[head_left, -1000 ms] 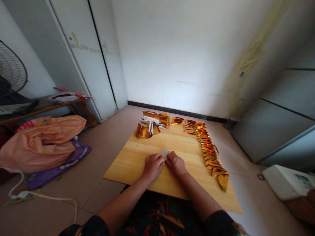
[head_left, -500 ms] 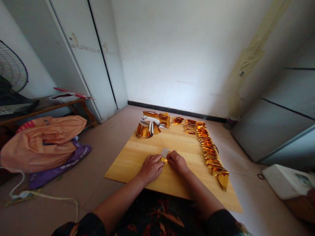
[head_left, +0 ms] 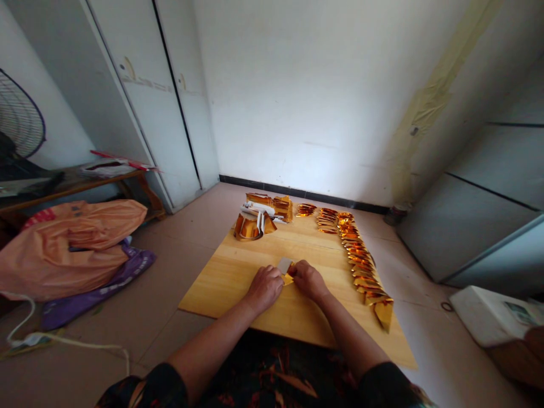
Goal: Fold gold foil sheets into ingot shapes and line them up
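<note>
A small sheet of gold foil paper (head_left: 288,279) with a pale backing lies between my hands, partly folded, over the wooden board (head_left: 238,277). My left hand (head_left: 266,288) has its fingers closed on the sheet's left side. On the right side, my right hand (head_left: 309,279) pinches the same sheet, its fingertips partly hidden. A long row of folded gold foil pieces (head_left: 357,255) runs down the board's right side. Smaller groups of folded pieces (head_left: 327,220) stand at the back. Stacks of loose foil sheets (head_left: 250,225) with white backs sit at the back left.
An orange cloth bundle (head_left: 85,238) and a purple bag (head_left: 97,294) lie on the floor at left, near a white cable (head_left: 93,345). A fan (head_left: 19,116) stands on a low wooden bench (head_left: 140,181). At right there is a white box (head_left: 488,314).
My fingers have shifted slightly around the foil paper, and more gold shows between my hands. My left hand is a little more curled. The view has moved slightly.
</note>
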{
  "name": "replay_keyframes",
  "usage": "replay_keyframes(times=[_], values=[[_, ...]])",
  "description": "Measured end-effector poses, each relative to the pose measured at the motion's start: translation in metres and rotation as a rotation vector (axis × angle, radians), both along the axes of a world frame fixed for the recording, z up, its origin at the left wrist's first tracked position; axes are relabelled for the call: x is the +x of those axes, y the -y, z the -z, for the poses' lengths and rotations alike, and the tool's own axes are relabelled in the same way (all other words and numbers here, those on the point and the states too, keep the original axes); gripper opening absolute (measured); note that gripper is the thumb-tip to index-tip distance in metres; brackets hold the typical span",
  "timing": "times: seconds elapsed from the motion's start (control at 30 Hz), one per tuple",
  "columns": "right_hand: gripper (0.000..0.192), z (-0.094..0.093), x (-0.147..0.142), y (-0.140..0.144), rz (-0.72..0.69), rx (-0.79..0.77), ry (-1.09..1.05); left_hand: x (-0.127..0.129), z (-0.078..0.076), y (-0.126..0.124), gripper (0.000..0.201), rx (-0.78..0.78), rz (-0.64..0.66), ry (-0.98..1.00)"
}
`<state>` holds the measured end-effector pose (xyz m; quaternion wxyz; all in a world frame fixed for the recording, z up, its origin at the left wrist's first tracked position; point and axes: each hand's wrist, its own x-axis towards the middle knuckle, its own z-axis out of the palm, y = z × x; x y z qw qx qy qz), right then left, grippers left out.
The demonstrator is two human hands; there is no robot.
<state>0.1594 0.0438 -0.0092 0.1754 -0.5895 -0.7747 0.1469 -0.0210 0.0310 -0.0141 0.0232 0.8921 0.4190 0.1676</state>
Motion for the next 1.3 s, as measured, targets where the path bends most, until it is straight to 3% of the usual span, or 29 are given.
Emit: replay_keyframes(times=[0.2, 0.4, 0.63, 0.87, 0.97, 1.1, 1.3], values=[[0.018, -0.014, 0.000, 0.020, -0.147, 0.150, 0.259, -0.009, -0.006, -0.015, 0.022, -0.009, -0.009, -0.043], [0.023, 0.006, -0.014, 0.024, -0.268, 0.186, 0.247, -0.015, -0.018, -0.010, 0.021, -0.038, -0.100, -0.111], [0.023, 0.009, -0.002, 0.016, -0.295, 0.250, 0.206, -0.009, -0.006, 0.004, 0.023, 0.024, -0.140, -0.095], [0.027, 0.013, 0.000, 0.013, -0.314, 0.270, 0.263, -0.006, -0.003, -0.001, 0.028, -0.075, -0.152, -0.139], [0.025, 0.016, -0.002, 0.009, -0.296, 0.259, 0.237, -0.005, -0.003, 0.003, 0.021, -0.063, -0.167, -0.121], [0.023, 0.010, -0.001, 0.004, -0.275, 0.189, 0.191, -0.002, -0.001, 0.007, 0.017, -0.018, -0.177, -0.110], [0.010, 0.001, 0.005, 0.003, -0.379, 0.147, 0.110, -0.001, 0.003, 0.005, 0.020, -0.039, -0.196, -0.102]])
